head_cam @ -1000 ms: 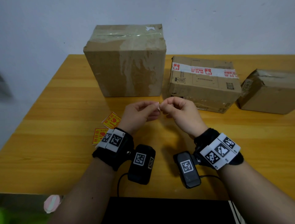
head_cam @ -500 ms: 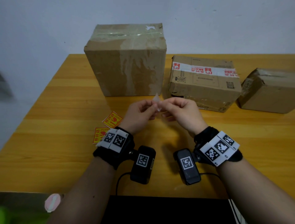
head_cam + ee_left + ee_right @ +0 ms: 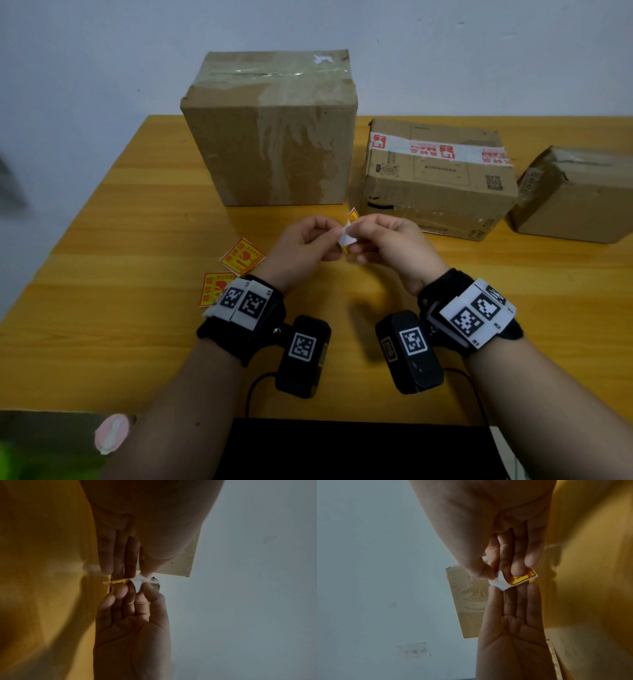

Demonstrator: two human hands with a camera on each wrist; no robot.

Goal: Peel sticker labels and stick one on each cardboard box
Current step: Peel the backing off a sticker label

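Both hands meet above the wooden table [image 3: 120, 240], in front of the boxes. Between them is a yellow-and-red sticker label [image 3: 352, 216] whose white backing [image 3: 346, 236] curls away from it. My left hand [image 3: 329, 236] pinches it from the left, my right hand [image 3: 359, 233] from the right. The right wrist view shows the label's yellow face [image 3: 520, 578] and the white backing [image 3: 498, 584] between the fingertips. Three cardboard boxes stand behind: a tall one [image 3: 274, 147], a taped one [image 3: 438, 181] and a smaller one [image 3: 575, 198].
Two more yellow labels [image 3: 242, 257] [image 3: 214, 289] lie on the table beside my left wrist. A pink object [image 3: 111, 433] sits below the table's front left edge and a dark surface [image 3: 342, 448] runs along the front. A white wall stands behind the boxes.
The hands stay in place. The white backing has come further away from the label, and a yellow corner now shows above the fingertips.
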